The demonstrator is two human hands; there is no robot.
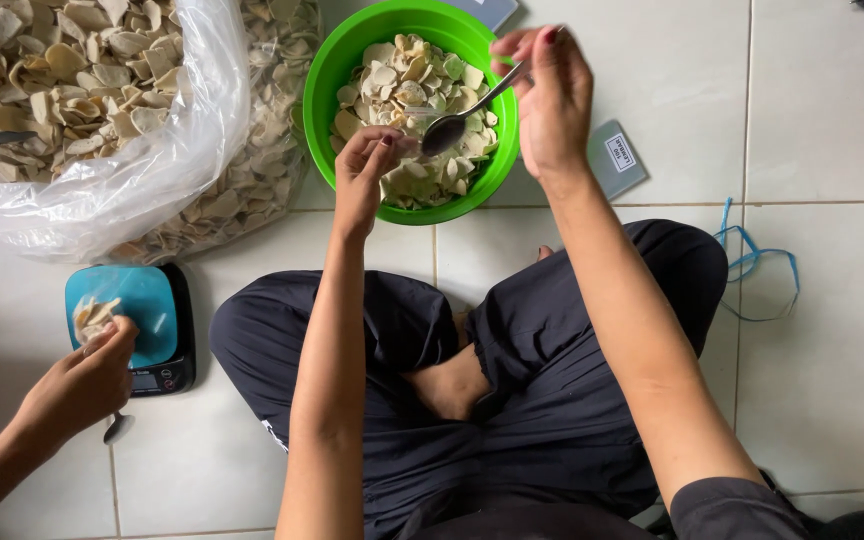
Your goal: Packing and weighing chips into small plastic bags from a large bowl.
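I see a metal spoon [462, 115] tilted over a green bowl [337, 70] heaped with pale crackers [402, 85].

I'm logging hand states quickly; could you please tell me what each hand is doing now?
Left hand: closed, pinching a thin clear bag.
Right hand: closed on a metal spoon.

- Spoon [457, 120]: you are holding polished metal, its bowl showing glossy.
- Bowl [337, 70]: smooth green plastic, shining faintly.
- Chips [402, 80]: matt, dry, pale.
- Bag [142, 170]: clear crinkled plastic film, glinting.
- Floor tiles [832, 380]: glazed, smooth.
- Trousers [552, 380]: dark matt cloth.
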